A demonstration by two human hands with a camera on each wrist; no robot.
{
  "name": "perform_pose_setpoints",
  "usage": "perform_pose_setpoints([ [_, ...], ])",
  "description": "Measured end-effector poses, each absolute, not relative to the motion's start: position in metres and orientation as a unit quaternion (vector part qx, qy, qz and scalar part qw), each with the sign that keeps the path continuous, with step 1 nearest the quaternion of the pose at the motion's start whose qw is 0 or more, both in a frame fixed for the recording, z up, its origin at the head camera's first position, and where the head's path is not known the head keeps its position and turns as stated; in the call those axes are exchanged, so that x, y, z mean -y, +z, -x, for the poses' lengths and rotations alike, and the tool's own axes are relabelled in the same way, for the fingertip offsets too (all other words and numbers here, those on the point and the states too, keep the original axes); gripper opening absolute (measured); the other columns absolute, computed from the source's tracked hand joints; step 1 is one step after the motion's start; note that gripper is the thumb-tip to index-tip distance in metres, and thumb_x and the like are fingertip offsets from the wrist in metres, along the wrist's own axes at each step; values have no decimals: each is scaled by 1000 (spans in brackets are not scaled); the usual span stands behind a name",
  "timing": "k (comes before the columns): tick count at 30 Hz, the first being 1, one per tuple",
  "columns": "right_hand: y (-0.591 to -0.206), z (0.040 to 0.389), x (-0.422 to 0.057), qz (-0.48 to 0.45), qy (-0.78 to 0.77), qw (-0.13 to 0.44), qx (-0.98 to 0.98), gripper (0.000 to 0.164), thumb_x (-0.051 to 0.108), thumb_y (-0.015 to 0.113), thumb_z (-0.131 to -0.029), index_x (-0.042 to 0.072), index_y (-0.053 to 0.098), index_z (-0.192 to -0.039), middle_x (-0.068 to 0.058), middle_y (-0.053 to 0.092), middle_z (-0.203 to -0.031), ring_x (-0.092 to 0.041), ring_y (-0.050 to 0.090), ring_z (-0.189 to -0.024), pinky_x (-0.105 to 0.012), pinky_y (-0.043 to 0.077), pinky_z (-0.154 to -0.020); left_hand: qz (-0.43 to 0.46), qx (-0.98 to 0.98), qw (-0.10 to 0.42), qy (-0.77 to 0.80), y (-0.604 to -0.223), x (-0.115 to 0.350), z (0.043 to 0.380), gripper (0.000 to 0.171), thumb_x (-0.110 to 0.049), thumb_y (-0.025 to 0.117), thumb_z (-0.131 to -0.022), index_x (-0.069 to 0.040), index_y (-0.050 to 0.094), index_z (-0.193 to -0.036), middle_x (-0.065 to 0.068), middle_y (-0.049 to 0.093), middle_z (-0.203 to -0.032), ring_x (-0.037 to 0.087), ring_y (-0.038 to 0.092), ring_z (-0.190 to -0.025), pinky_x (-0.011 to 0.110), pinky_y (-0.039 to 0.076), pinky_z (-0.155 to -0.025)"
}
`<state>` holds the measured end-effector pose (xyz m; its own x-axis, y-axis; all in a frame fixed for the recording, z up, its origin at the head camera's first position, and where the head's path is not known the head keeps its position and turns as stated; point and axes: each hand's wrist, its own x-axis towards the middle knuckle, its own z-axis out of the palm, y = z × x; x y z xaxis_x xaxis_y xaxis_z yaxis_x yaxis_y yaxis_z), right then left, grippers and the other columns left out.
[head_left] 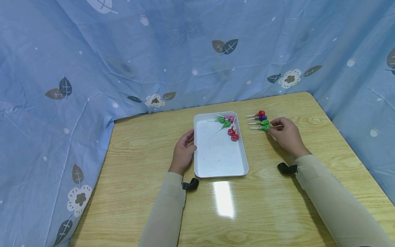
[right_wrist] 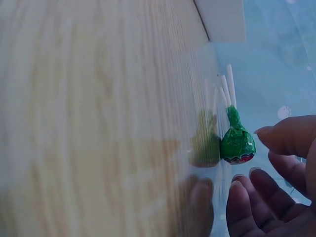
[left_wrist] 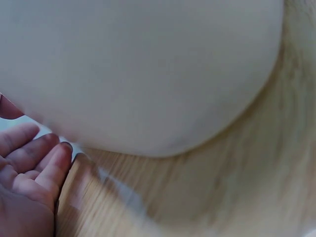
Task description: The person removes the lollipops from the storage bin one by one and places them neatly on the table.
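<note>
Beside the right hand [head_left: 287, 135]: two green lollipops [head_left: 265, 128], sticks white; nearest wrapper [right_wrist: 238, 143] shows red behind a dark zigzag at its end. Beyond them from that hand: a purple lollipop [head_left: 263, 117], then a red lollipop [head_left: 261, 113]. At the left hand [head_left: 183, 152]: plain white tray [head_left: 216, 154]. In it, beyond and right of that hand: green, pink and red candies [head_left: 234, 137], sticks white. Under both hands: yellow-tan table [head_left: 145, 164], streaked wood grain. Behind the hands: plain beige sleeves [head_left: 336, 199]. Past the hands: light blue curtain [head_left: 185, 65], white brown-centred flowers, brown and dark grey leaves, white paw prints.
</note>
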<state>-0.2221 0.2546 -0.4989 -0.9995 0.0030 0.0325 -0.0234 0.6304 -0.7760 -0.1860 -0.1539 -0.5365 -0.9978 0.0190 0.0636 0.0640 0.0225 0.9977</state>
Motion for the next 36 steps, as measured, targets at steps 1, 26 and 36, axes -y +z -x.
perform_pose_setpoints([
  [1, -498, 222, -255, -6, 431, 16, 902, 37, 16, 69, -107, -6, 63, -136, -26, 58, -135, -40, 61, -117, -29, 51, -80, 28, 715, 16, -698, -536, 154, 186, 66, 10, 56, -95, -1, 51, -160, 15, 58, -154, 24, 58, -139, 34, 48, -115],
  [26, -484, 221, -245, -22, 450, 34, 892, 39, 18, 69, -108, -6, 62, -138, -24, 59, -137, -33, 61, -110, -19, 49, -75, 23, 722, 15, -691, -535, 154, 185, 65, 8, 57, -96, -1, 51, -160, 14, 59, -155, 22, 59, -137, 33, 49, -113],
  [36, -478, 219, -236, -24, 466, 28, 884, 42, 21, 70, -108, -5, 60, -140, -23, 59, -139, -30, 58, -111, -18, 49, -73, 20, 720, 16, -694, -534, 153, 185, 66, 9, 57, -96, -1, 51, -161, 13, 59, -154, 23, 59, -138, 33, 49, -113],
])
